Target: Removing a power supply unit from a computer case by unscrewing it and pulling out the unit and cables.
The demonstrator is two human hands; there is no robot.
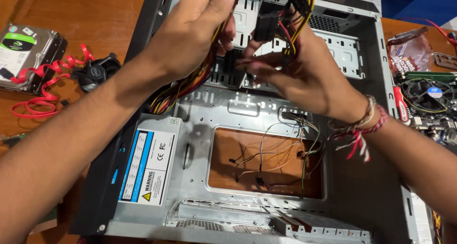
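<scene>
My left hand (190, 34) grips a bundle of yellow, red and black power cables (183, 84) above an open grey computer case (266, 110). My right hand (304, 72), with thread bands at the wrist, pinches black connectors (265, 27) at the end of the same bundle. The cables run down to the power supply (147, 165), which sits in the case's left side and carries a white label. Thin front-panel wires (285, 153) lie loose over the cutout in the case's tray.
On the wooden table to the left lie a hard drive (24, 53), red flat cables (45, 89) and a small black cooler fan (95, 75). To the right are a motherboard with a fan (428, 94), a red-handled screwdriver (399, 103) and an anti-static bag (409, 51).
</scene>
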